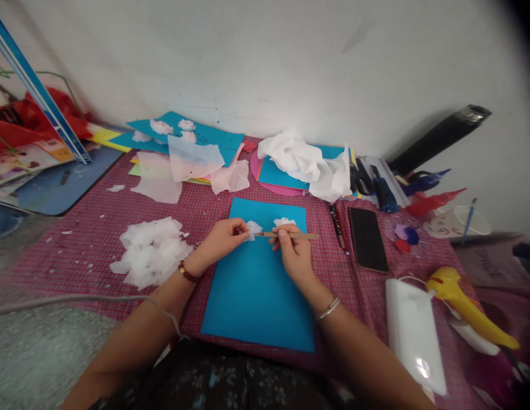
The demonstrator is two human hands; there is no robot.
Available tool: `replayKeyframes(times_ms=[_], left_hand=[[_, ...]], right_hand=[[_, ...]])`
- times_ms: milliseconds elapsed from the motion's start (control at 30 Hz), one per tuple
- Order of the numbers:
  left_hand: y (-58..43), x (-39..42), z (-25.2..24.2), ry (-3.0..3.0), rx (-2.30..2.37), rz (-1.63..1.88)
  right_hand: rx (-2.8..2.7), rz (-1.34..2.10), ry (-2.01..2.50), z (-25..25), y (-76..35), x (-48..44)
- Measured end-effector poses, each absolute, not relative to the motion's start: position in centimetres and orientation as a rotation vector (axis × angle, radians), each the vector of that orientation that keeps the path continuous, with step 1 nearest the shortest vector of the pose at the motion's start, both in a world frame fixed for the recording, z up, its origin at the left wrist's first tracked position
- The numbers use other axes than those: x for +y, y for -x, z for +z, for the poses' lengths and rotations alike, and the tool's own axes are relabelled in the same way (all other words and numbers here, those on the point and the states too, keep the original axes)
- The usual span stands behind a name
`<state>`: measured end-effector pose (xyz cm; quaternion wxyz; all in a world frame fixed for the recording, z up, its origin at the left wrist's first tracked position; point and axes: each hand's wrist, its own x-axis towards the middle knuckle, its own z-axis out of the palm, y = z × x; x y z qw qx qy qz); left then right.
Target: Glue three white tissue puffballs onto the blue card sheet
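Right hand (298, 256) clamped on flat brown stick (309, 236), above upper part of blue sheet (260, 296). Stick presumably light, stiff; hold mid-length. Left hand (224, 239) pinched on white paper tuft (253, 230) at stick's tip. Tuft likely soft, tears easily; grip edge lightly.

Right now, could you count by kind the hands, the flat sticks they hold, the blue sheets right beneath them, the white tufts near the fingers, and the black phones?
Hands: 2, left hand and right hand
Flat stick: 1
Blue sheet: 1
White tufts: 2 visible
Black phone: 1
Total: 7
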<state>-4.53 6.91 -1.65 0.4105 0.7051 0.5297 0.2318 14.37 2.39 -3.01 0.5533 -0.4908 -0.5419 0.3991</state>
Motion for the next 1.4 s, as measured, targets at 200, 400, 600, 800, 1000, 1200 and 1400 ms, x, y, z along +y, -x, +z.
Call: replayKeyframes(times_ms=[200, 400, 600, 800, 1000, 1200, 1400], left_hand=[[4.5, 7.1, -2.5, -1.807, 1.371, 0.65], [4.7, 7.2, -2.7, -1.743, 1.326, 0.659], [5.1, 7.3, -1.5, -1.705, 1.373, 0.732], [6.0, 7.8, -0.8, -1.642, 1.435, 0.845], [6.1, 7.8, -0.8, -1.595, 1.458, 0.971], [6.8, 7.7, 1.1, -1.433, 1.368, 1.341], [9.8, 5.6, 5.6, -1.555, 1.311, 1.471]], right_hand=[[-1.39, 0.977, 1.16, -3.6, -14.2, 2.3], [-1.493, 0.96, 1.198, -4.2, -14.3, 2.6], [-1.682, 0.851, 1.218, -3.9, -14.5, 2.5], [-1.913, 0.642, 1.149, -3.2, -14.2, 2.2], [-2.126, 0.544, 1.129, -2.7, -14.0, 2.1], [-1.354, 0.914, 1.161, -3.3, -14.8, 2.8], [-1.051, 1.173, 1.096, -4.4, -15.2, 3.5]])
